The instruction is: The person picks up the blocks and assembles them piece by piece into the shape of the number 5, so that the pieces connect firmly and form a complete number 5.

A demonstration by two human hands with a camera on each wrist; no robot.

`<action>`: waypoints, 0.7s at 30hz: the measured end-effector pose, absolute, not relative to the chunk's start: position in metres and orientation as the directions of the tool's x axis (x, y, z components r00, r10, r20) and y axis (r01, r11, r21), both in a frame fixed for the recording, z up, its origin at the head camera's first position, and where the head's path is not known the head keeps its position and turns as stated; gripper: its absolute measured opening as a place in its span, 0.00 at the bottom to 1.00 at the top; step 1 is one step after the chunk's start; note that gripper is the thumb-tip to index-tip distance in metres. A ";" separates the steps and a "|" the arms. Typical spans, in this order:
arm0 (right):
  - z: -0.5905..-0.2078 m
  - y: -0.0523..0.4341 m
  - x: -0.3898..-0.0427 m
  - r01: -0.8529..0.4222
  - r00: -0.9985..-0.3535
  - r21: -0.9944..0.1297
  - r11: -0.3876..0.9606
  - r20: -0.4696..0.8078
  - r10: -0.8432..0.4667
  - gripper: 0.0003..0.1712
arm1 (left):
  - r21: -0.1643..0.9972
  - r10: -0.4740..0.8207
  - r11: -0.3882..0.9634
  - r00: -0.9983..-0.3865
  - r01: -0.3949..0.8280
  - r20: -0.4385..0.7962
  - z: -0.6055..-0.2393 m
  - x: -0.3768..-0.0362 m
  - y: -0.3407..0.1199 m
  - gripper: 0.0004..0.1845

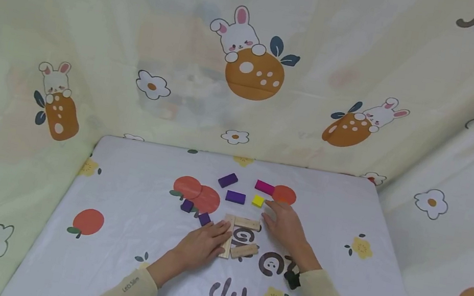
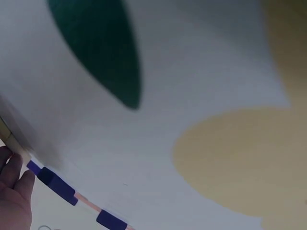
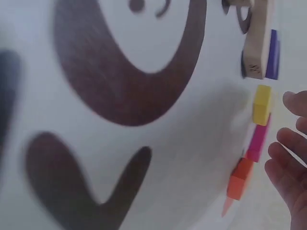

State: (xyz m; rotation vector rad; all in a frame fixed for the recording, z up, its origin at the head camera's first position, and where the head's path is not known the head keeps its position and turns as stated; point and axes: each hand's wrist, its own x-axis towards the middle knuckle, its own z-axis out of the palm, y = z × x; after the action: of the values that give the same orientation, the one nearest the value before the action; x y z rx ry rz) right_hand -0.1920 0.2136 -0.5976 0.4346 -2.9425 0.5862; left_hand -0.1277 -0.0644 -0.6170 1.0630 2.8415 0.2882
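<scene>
In the head view, my left hand (image 1: 202, 244) rests its fingers on a long plain wooden block (image 1: 229, 240) and covers part of it. To the right of that block lie two more wooden blocks, an upper one (image 1: 247, 223) and a slanted lower one (image 1: 244, 251). My right hand (image 1: 286, 224) is at a small yellow block (image 1: 258, 201), index fingertip close to its right side. Seen from the right wrist, the fingers (image 3: 285, 139) are spread loosely beside the yellow block (image 3: 262, 106), with nothing between them. A pink block (image 1: 265, 187) lies just beyond.
Two purple blocks (image 1: 235, 197) (image 1: 227, 180) lie behind the wooden ones. Two small dark purple blocks (image 1: 187, 206) (image 1: 204, 219) are left of them. An orange piece (image 3: 239, 181) shows in the right wrist view. A printed cloth (image 1: 122, 254) covers the table; printed curtains (image 1: 329, 38) surround it.
</scene>
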 end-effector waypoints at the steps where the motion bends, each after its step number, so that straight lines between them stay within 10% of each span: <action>1: -0.599 0.214 -0.197 -0.305 -0.951 -0.359 0.882 0.158 -0.265 0.25 | 0.207 0.660 0.738 -0.751 0.642 -0.020 -0.617 -0.128 -0.064 0.30; 21: -0.621 0.200 -0.238 -0.260 -0.963 -0.394 0.882 0.043 -0.265 0.18 | 0.184 0.652 0.750 -0.758 0.636 -0.036 -0.617 -0.128 -0.064 0.30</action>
State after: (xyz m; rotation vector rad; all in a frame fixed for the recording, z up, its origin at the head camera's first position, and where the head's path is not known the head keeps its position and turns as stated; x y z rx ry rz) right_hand -0.2379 0.1996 -0.6205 0.4273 -3.0585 0.6376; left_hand -0.1277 -0.0636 -0.6168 1.0500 2.8460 0.2454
